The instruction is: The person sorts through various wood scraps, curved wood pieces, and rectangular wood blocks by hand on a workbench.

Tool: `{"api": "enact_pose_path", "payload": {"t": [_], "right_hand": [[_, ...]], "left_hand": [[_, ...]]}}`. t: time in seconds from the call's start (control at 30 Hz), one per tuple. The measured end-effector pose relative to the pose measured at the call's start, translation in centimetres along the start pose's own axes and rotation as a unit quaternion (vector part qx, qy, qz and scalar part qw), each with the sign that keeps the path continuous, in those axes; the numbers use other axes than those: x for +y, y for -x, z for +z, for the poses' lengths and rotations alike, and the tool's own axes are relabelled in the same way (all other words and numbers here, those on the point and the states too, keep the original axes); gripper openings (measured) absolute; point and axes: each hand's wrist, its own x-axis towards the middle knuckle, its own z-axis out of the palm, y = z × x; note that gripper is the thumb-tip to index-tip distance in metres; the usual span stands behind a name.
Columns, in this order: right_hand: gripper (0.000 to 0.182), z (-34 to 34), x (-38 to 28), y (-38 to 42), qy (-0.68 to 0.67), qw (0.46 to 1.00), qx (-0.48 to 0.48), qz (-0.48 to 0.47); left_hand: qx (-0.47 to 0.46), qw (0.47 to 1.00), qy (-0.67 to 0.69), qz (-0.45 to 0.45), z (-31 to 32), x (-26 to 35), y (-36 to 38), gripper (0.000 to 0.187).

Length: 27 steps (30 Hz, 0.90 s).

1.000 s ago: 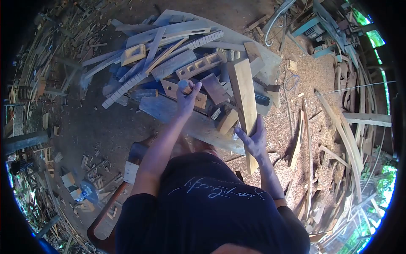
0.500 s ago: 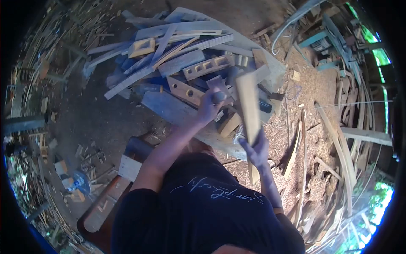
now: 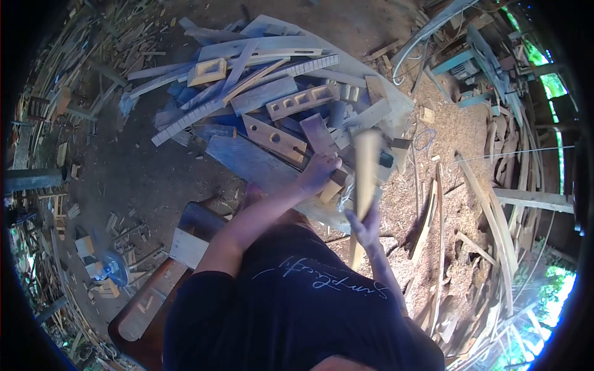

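My right hand (image 3: 365, 224) grips a long pale wooden plank (image 3: 365, 167) near its lower end. The plank stands nearly upright, turned edge-on and blurred. My left hand (image 3: 318, 170) is a closed fist just left of the plank, above a small wooden block (image 3: 331, 188). It rests against the scrap wood pile (image 3: 260, 93). The fist hides whatever is in it, apart from a hint of a round-ended handle. A wide grey board (image 3: 247, 164) lies under the pile's near edge.
Slotted and notched offcuts fill the pile ahead. Sawdust (image 3: 458, 161) covers the ground to the right, with curved slats (image 3: 501, 204) stacked beyond it. A wooden bench (image 3: 154, 290) stands at lower left, and a blue-green machine (image 3: 464, 62) at top right.
My left hand moved from the upper pile down and right to beside the plank. The right hand turned the plank from flat-faced to edge-on and raised it more upright.
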Motion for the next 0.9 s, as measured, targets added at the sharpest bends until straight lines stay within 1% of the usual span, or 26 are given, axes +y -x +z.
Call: {"api": "enact_pose_path", "payload": {"t": [0.03, 0.07, 0.1, 0.13, 0.17, 0.2, 0.23, 0.27, 0.3, 0.33, 0.4, 0.43, 0.47, 0.5, 0.53, 0.57, 0.6, 0.67, 0.7, 0.73, 0.77, 0.8, 0.83, 0.9], "right_hand": [[0.068, 0.0, 0.0, -0.4, 0.121, 0.989, -0.05, 0.071], [0.067, -0.3, 0.5, 0.0, 0.11, 0.991, -0.033, 0.067], [0.066, -0.8, 0.7, 0.2, 0.101, 0.993, -0.019, 0.059], [0.063, -1.0, 0.8, 0.3, 0.042, 0.999, 0.006, 0.019], [0.061, -1.7, 0.8, 0.7, 0.027, 0.997, 0.011, 0.067], [0.061, -2.0, -0.3, 0.9, -0.01, 0.998, 0.027, 0.061], [0.062, -2.0, -1.0, 0.7, -0.048, 0.996, 0.044, 0.052], [0.064, -1.8, -0.4, 0.4, -0.065, 0.996, 0.059, 0.029], [0.064, -1.8, -0.5, 0.1, -0.066, 0.996, 0.059, 0.028], [0.065, -1.7, -0.7, -0.1, -0.038, 0.998, 0.045, 0.015], [0.067, -1.1, -2.2, -0.7, 0.002, 1.0, 0.029, -0.013], [0.068, -0.7, -2.3, -0.9, 0.03, 0.999, 0.026, -0.021], [0.068, -0.4, -2.8, -1.3, 0.044, 0.999, 0.007, -0.008], [0.069, -0.1, -3.4, -1.7, 0.057, 0.998, -0.011, 0.006], [0.067, 0.5, -3.1, -2.2, 0.05, 0.999, -0.015, 0.005], [0.066, 0.8, -3.2, -2.6, 0.074, 0.997, -0.029, 0.018], [0.067, 1.1, -4.0, -3.0, 0.091, 0.995, -0.038, 0.017], [0.067, 1.5, -5.7, -3.8, 0.108, 0.993, -0.046, 0.018], [0.068, 1.7, -6.4, -4.3, 0.117, 0.991, -0.061, 0.001], [0.069, 1.8, -6.8, -4.9, 0.127, 0.989, -0.076, -0.016], [0.069, 2.0, -7.0, -5.4, 0.128, 0.989, -0.076, -0.014], [0.069, 2.2, -7.1, -5.9, 0.136, 0.987, -0.084, -0.028], [0.07, 2.3, -7.3, -6.5, 0.144, 0.984, -0.092, -0.043], [0.07, 2.5, -8.3, -7.2, 0.149, 0.984, -0.088, -0.051]], "left_hand": [[-0.005, 0.998, -0.065, 0.025, 0.5, -0.2, 0.6, 0.025], [-0.004, 0.997, -0.072, 0.024, 1.3, -0.2, 1.3, 0.034], [0.002, 0.997, -0.076, 0.024, 0.5, 0.0, 1.0, 0.034], [-0.016, 0.999, -0.037, 0.008, -0.3, 0.2, 1.2, 0.036], [-0.038, 0.999, 0.004, -0.008, -0.9, 0.5, 1.6, 0.037], [-0.022, 0.999, 0.038, -0.008, -1.8, 1.2, 1.2, 0.039], [-0.024, 0.999, 0.038, -0.007, -2.8, 2.0, 0.8, 0.039], [0.012, 0.999, 0.031, 0.01, -4.1, 2.8, 0.4, 0.037], [0.048, 0.998, 0.024, 0.026, -4.9, 2.9, 0.2, 0.035], [0.049, 0.998, 0.022, 0.026, -5.2, 2.5, 0.2, 0.035], [0.187, 0.98, 0.068, -0.009, -6.3, 1.3, -0.2, 0.027], [0.187, 0.98, 0.068, -0.009, -7.0, 0.8, -0.2, 0.027], [0.233, 0.958, 0.135, -0.1, -7.8, 0.1, -0.1, 0.024], [0.274, 0.921, 0.201, -0.19, -8.7, -0.3, -0.1, 0.024], [0.303, 0.902, 0.219, -0.216, -10.1, -0.6, -0.4, 0.022], [0.33, 0.881, 0.236, -0.241, -11.4, -0.9, -0.6, 0.021], [0.325, 0.882, 0.239, -0.242, -12.1, -2.0, -0.6, 0.021], [0.385, 0.848, 0.281, -0.232, -12.8, -4.2, -0.5, 0.019], [0.384, 0.847, 0.283, -0.233, -12.8, -4.7, -0.6, 0.019], [0.409, 0.813, 0.331, -0.247, -12.7, -5.2, -0.7, 0.021], [0.433, 0.776, 0.378, -0.259, -12.7, -5.5, -0.6, 0.025], [0.408, 0.779, 0.403, -0.253, -13.0, -5.8, -0.4, 0.031], [0.407, 0.779, 0.405, -0.254, -13.3, -6.0, -0.2, 0.031], [0.354, 0.813, 0.377, -0.267, -13.9, -6.0, 0.0, 0.029]]}}
